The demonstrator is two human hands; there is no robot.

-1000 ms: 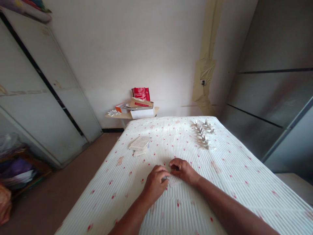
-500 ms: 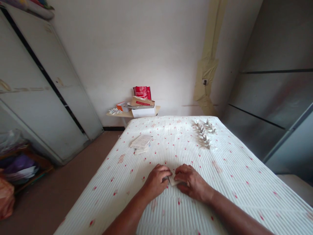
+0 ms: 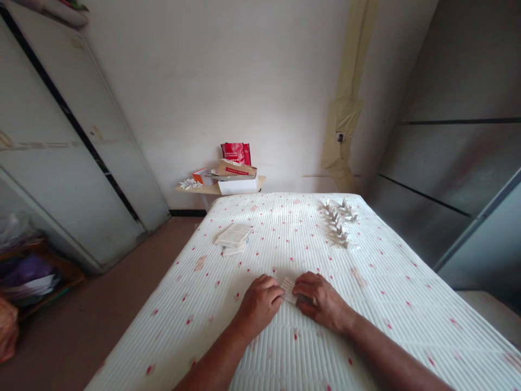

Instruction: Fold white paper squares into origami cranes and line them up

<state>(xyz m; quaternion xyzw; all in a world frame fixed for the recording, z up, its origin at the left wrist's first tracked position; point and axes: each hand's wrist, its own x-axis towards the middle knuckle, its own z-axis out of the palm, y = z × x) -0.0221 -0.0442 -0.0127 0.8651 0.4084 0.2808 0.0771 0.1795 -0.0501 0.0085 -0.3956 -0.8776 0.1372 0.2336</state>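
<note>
Between my two hands, low over the bed, is a small folded piece of printed paper (image 3: 288, 290). My left hand (image 3: 262, 301) pinches its left edge, thumb and fingers pressed together. On the other side my right hand (image 3: 319, 300) grips the right edge with curled fingers, which hide part of the paper. Further off to the left lies a loose stack of printed paper sheets (image 3: 235, 235). Several folded paper cranes (image 3: 338, 224) stand in a cluster at the far right of the bed.
White ribbed bedding with red dots (image 3: 285, 358) covers the bed. Beyond its far edge, a small table (image 3: 209, 189) bears a white box (image 3: 238, 187), a red bag (image 3: 236, 154) and small white folded pieces (image 3: 190, 184). Cabinets (image 3: 456, 163) stand on both sides.
My left fingers have shifted slightly down along the paper's left edge, and more of its printed face shows between my hands. The stack and the cranes stay put.
</note>
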